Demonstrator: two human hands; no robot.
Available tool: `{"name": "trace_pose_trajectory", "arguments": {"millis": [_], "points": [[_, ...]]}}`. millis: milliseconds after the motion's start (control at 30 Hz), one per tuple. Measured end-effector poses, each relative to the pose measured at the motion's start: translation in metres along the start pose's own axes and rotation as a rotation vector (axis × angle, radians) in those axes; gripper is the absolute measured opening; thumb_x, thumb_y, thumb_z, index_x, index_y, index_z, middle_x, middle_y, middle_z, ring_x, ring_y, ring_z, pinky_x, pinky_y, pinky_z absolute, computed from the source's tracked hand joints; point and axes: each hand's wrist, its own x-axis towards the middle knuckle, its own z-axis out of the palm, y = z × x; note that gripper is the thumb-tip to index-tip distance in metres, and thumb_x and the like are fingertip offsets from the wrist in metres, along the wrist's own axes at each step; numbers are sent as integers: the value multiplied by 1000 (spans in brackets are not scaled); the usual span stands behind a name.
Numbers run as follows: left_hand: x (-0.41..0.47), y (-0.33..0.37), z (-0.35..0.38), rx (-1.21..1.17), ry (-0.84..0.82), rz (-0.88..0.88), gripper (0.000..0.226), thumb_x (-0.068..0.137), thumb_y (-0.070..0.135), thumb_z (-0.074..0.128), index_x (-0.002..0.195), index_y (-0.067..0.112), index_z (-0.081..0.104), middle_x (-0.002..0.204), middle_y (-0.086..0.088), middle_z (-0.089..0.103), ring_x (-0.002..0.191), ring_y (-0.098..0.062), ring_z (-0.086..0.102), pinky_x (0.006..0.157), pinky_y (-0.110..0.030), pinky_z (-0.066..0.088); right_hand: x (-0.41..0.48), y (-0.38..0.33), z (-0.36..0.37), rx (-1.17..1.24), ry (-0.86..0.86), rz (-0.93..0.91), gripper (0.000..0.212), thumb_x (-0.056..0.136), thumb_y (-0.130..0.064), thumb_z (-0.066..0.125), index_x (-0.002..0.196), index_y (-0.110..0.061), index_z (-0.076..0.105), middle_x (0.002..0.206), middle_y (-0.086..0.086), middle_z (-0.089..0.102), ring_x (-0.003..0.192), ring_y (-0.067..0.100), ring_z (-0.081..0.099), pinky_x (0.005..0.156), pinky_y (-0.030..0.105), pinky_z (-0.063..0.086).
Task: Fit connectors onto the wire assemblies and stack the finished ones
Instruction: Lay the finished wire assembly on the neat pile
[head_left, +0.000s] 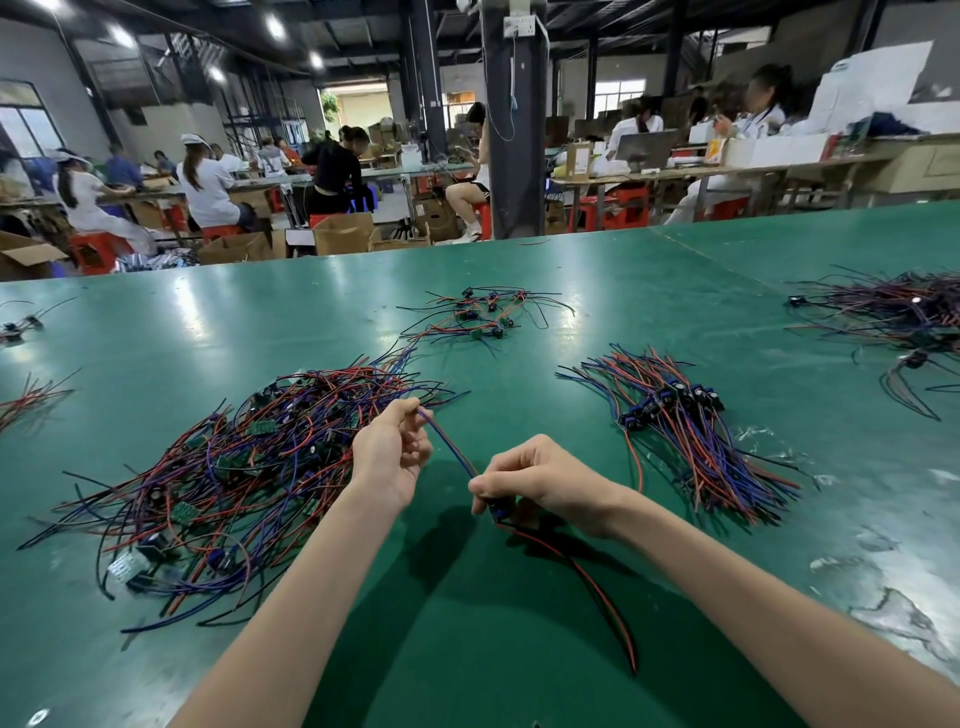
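Note:
I hold one wire assembly above the green table (519, 649). My left hand (392, 457) pinches the far ends of its blue and red wires (451, 444). My right hand (540, 480) grips the assembly's small dark and blue component (500, 512). From there a red and a black wire (597, 587) trail toward me over the table. A tangled heap of loose assemblies (234, 467) with small green boards lies to the left. To the right lies an aligned stack of assemblies (691, 431) with blue components.
A small scatter of assemblies (480, 314) lies further back in the middle. Another big tangle (893, 317) sits at the far right, and a few wires lie at the left edge (26, 395). Beyond the table, people sit at benches among cardboard boxes.

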Motion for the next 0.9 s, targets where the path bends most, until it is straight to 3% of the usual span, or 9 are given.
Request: {"name": "trace_pose_trajectory", "arguments": {"millis": [133,233,367,433,600,767,900], "points": [[-3,-7,1,65,13,97,19,92,19,60,76,9,63,55,2,65,44,-5,47,38,-15,38,3,6,0,59,154,26,23,86,-19,68,65,-11,72,51,1,54,38,11,41,37,15,30],[-7,-9,4,98,-54,70,20,93,27,60,86,9,63,70,-2,70,45,-4,52,41,-15,42,9,7,-3,90,315,12,23,85,-21,68,64,-12,73,50,0,53,39,10,41,40,17,29],[-20,-26,10,533,-193,189,10,89,14,63,79,12,64,70,1,68,51,-4,51,49,-15,43,14,8,-9,80,513,-27,24,85,-21,69,62,-16,74,47,-6,56,38,6,43,36,16,29],[-28,-37,13,631,-284,207,10,87,10,65,77,10,64,66,0,66,49,-4,50,50,-16,41,15,10,-13,58,583,-41,26,85,-21,69,60,-15,72,47,-3,56,36,8,39,35,17,29],[-38,-45,18,581,-425,128,4,86,5,66,85,6,62,60,4,68,45,-2,51,45,-13,42,17,13,-20,27,666,-44,25,82,-25,72,60,-13,71,44,-4,53,39,12,37,38,20,31],[-42,-45,18,624,-485,49,3,85,5,67,84,7,65,67,2,68,54,-5,50,47,-13,40,22,16,-22,29,707,-97,15,78,-29,76,70,-17,73,58,3,58,56,14,51,63,35,48],[-44,-46,19,595,-501,-16,6,83,8,69,86,7,63,72,-2,66,52,-4,48,48,-14,39,22,17,-22,29,718,-105,19,76,-36,77,81,-19,71,57,3,48,56,18,48,59,35,45]]}}
